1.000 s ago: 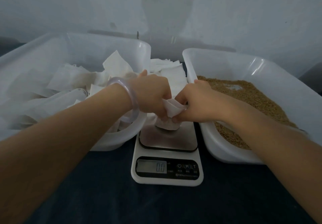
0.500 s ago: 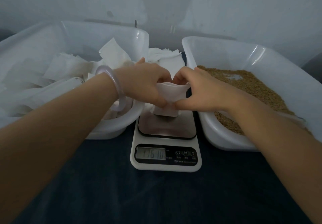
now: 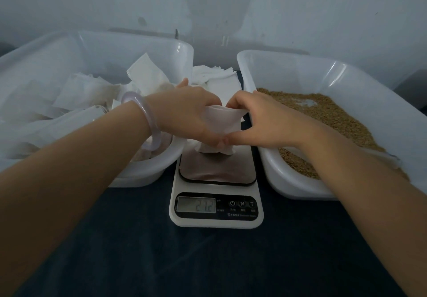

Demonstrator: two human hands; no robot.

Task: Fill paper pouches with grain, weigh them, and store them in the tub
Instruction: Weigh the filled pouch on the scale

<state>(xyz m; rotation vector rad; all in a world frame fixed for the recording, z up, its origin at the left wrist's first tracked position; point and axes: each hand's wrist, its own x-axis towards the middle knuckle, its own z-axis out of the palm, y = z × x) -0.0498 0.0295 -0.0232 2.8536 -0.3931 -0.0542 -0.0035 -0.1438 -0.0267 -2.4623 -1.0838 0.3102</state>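
A white paper pouch [image 3: 223, 121] stands on the steel plate of the kitchen scale [image 3: 217, 195], its mouth held wide. My left hand [image 3: 187, 114] grips its left side and my right hand [image 3: 256, 118] grips its right side. The thumbs meet in front of the pouch and hide its middle. The scale's display shows digits that read about 27.2. The white tub [image 3: 147, 172] on the left holds several paper pouches. The white tub [image 3: 295, 185] on the right holds brown grain [image 3: 332, 116].
A stack of flat white pouches [image 3: 219, 78] lies behind the scale, between the two tubs. Everything rests on a dark cloth-covered table [image 3: 208, 262]. A pale wall rises close behind the tubs. A translucent bangle sits on my left wrist.
Both hands have pulled the pouch mouth wider while the pouch stays on the scale. The display went from about zero to a higher, changing reading.
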